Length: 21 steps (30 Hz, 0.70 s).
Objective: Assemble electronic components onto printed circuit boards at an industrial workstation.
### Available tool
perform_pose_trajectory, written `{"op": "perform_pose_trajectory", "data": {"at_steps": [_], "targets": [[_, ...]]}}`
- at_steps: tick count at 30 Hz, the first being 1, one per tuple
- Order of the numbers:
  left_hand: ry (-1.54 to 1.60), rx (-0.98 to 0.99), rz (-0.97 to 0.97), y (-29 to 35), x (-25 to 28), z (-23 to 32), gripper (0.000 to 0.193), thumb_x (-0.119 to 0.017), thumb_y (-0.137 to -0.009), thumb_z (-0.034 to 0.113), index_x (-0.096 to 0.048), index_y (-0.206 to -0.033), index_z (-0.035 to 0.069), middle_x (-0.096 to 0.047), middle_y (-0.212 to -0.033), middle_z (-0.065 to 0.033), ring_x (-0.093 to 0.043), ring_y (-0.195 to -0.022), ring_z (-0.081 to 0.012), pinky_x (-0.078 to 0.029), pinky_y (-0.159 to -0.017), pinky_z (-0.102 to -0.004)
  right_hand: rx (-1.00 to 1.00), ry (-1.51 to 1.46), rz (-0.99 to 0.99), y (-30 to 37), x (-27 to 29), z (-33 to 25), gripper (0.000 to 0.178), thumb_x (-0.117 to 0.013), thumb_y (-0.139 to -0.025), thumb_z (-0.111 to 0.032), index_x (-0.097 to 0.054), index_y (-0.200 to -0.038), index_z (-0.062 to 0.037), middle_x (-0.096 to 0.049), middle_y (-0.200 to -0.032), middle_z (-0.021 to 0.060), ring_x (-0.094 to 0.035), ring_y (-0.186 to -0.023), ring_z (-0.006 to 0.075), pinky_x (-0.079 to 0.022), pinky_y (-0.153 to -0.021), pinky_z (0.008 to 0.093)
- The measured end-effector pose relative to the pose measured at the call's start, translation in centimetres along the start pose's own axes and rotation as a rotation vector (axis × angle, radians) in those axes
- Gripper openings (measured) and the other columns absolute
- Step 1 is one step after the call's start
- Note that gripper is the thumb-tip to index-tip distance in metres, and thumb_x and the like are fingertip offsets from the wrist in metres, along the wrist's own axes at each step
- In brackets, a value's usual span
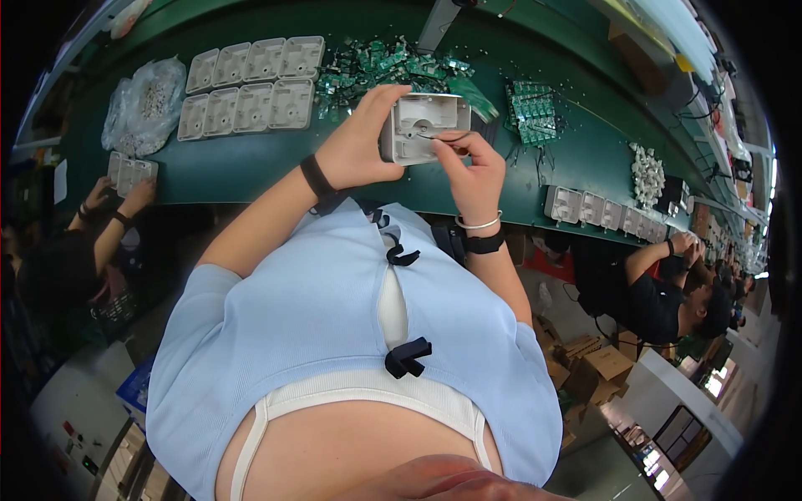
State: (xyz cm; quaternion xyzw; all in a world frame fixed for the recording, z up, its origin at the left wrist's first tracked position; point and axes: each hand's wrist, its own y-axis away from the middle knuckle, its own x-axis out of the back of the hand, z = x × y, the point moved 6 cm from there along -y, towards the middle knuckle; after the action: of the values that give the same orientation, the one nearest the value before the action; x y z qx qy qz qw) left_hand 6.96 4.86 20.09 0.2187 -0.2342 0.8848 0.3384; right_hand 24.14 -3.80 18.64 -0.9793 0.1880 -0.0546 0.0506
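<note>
A white, box-shaped plastic housing (420, 125) is held above the near edge of the green worktop (251, 167), gripped by the left hand (359, 146) with its open side up, so that a thin dark wire (447, 138) pinched in the right hand (472, 167) can reach inside.

Electronics assembly line: long green bench (251, 171), circuit boards (376, 67), seated workers.

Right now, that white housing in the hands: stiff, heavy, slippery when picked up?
The housing is probably stiff: it looks like a moulded plastic shell with ribs and keeps its shape in the left hand. Likely light for its size, since it is hollow and one hand's fingers carry it. The thin wire pinched by the right hand bends, so it is likely floppy.
</note>
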Motion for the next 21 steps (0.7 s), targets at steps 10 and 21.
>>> {"op": "perform_pose_trajectory", "data": {"at_steps": [10, 21], "targets": [[0.019, 0.038, 0.056, 1.0, 0.5, 0.3, 0.104, -0.081, -0.061, 0.014, -0.029, -0.151, 0.008, -0.039, -0.142, -0.0210, -0.053, -0.123, -0.0425, -0.051, -0.098, -0.0426, 0.245, 0.369, -0.047, -0.9, -2.1, -1.8, 0.008, -0.077, -0.083, -0.004, -0.072, -0.087, 0.0011, -0.074, -0.089, 0.0084, -0.068, -0.078, 0.0131, -0.052, -0.070, 0.0260], [0.013, 0.068, 0.143, 1.9, 1.1, 0.2, 0.101, -0.081, -0.060, 0.015, -0.031, -0.148, 0.009, -0.039, -0.143, -0.0189, -0.057, -0.119, -0.0414, -0.054, -0.092, -0.0430, 0.533, 0.558, 0.008, -1.1, -3.7, -3.1, 0.007, -0.076, -0.081, -0.002, -0.072, -0.087, 0.0001, -0.072, -0.083, 0.0086, -0.067, -0.069, 0.0201, -0.052, -0.065, 0.0297]]}}
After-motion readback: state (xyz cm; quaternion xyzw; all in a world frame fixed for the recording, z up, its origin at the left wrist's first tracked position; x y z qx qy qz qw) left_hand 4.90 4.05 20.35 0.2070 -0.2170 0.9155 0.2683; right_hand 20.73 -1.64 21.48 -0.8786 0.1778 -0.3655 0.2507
